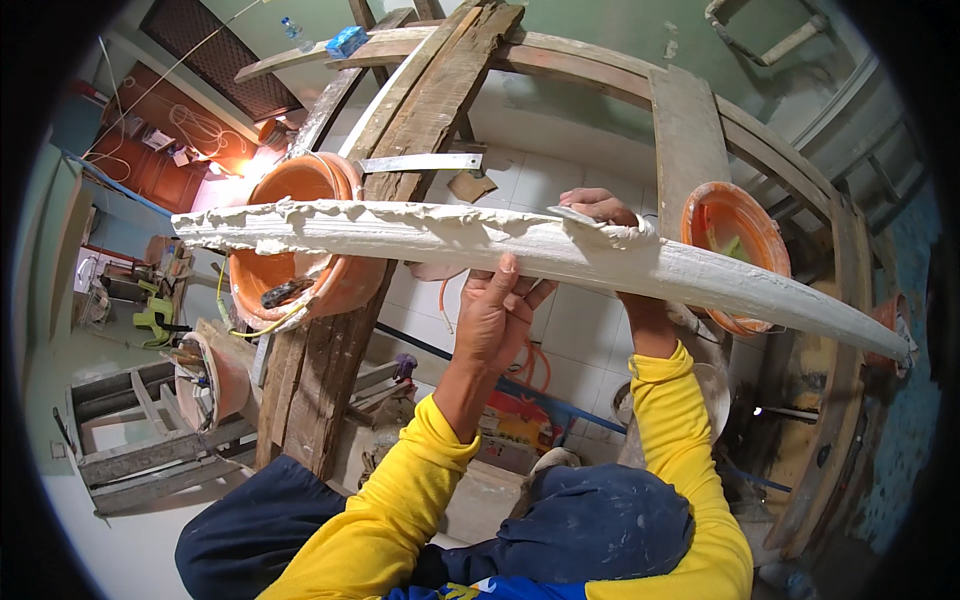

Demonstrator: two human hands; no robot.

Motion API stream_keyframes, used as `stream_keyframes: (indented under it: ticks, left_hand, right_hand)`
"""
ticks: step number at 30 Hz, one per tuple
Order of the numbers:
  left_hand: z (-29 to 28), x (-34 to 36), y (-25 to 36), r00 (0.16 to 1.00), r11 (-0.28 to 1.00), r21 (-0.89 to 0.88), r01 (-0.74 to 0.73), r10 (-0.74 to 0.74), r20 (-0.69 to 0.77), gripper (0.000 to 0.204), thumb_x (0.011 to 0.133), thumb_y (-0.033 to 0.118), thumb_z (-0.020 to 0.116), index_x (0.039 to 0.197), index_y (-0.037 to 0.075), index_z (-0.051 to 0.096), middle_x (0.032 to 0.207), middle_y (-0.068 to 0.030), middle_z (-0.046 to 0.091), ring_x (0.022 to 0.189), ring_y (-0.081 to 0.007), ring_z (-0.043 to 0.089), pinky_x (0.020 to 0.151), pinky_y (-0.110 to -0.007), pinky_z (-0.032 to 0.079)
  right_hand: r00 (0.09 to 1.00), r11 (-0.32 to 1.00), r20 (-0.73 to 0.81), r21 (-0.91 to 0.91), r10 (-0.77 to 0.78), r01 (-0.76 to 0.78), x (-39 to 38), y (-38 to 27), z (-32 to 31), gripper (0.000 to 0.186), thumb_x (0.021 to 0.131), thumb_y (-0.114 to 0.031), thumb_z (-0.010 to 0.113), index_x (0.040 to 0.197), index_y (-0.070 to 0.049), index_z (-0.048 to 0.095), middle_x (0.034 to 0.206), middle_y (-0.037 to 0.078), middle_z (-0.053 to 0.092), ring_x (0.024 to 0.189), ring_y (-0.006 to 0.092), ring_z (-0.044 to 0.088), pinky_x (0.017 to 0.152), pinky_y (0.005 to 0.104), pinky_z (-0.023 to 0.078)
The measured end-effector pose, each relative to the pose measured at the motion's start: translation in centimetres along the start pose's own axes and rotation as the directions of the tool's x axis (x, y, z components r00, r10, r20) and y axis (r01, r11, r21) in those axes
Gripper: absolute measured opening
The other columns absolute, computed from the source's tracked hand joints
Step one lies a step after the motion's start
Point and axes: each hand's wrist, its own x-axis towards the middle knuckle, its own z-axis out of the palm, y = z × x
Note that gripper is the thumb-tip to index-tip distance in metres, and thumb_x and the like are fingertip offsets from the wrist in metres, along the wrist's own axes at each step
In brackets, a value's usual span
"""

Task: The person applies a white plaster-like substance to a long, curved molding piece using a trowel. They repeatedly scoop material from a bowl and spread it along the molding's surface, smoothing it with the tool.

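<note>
A long white plaster-coated strip (420,235), like a moulding, runs across the whole view and slopes down to the right. Ragged wet plaster clings along its upper edge, mostly on the left half. From below, my left hand (495,310) supports it near the middle, thumb pressed on the near face. My right hand (600,205) reaches behind the strip, its fingers curled over the top edge round a flat scraper (578,217) smeared with plaster. Part of that hand and the scraper's handle are hidden behind the strip.
An orange bucket (255,275) with a dark-handled tool stands behind the strip's left part; another orange bucket (735,225) is at right. Rough planks (420,120) form a scaffold with a metal ruler (420,162) across it. A plastered pail (213,380) stands lower left. White tiled floor lies below.
</note>
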Motion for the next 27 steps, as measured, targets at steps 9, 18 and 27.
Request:
stream_keyframes:
  ticks: [9,18,27]
  left_hand:
    - [0.4,0.1,-0.3,1.0,1.0,-0.018,0.0,0.001,0.009,0.03,0.104,0.019,0.063,0.133,0.011,0.059,0.134,-0.0099,0.064,0.124,-0.0264,0.062,0.109,-0.052,0.051]
    - [0.0,0.2,-0.3,1.0,0.999,-0.031,-0.022,0.022,0.009,0.029,0.103,0.018,0.063,0.131,0.012,0.06,0.131,-0.0085,0.066,0.123,-0.0267,0.064,0.109,-0.053,0.051]
    - [-0.8,0.1,0.2,0.999,0.997,-0.073,-0.012,0.014,0.031,0.027,0.103,0.016,0.064,0.13,0.013,0.06,0.132,-0.0078,0.065,0.124,-0.0261,0.063,0.108,-0.05,0.052]
  right_hand:
    - [0.957,0.942,-0.22,-0.236,0.189,-0.24,-1.9,0.0,-2.8,0.023,0.093,-0.014,0.066,0.113,-0.003,0.064,0.109,0.011,0.07,0.097,0.0224,0.068,0.089,0.0383,0.052]
    - [0.513,0.51,-0.413,-0.126,0.753,-0.851,-17.2,-11.3,3.9,0.02,0.1,-0.003,0.061,0.118,0.001,0.067,0.089,0.008,0.064,0.071,0.017,0.062,0.068,0.0318,0.054]
    - [0.935,0.114,0.05,-0.993,0.35,0.011,-2.8,-22.7,4.2,0.059,0.086,0.008,0.062,0.144,-0.005,0.059,0.102,0.015,0.054,0.086,0.0304,0.062,0.075,0.0396,0.054]
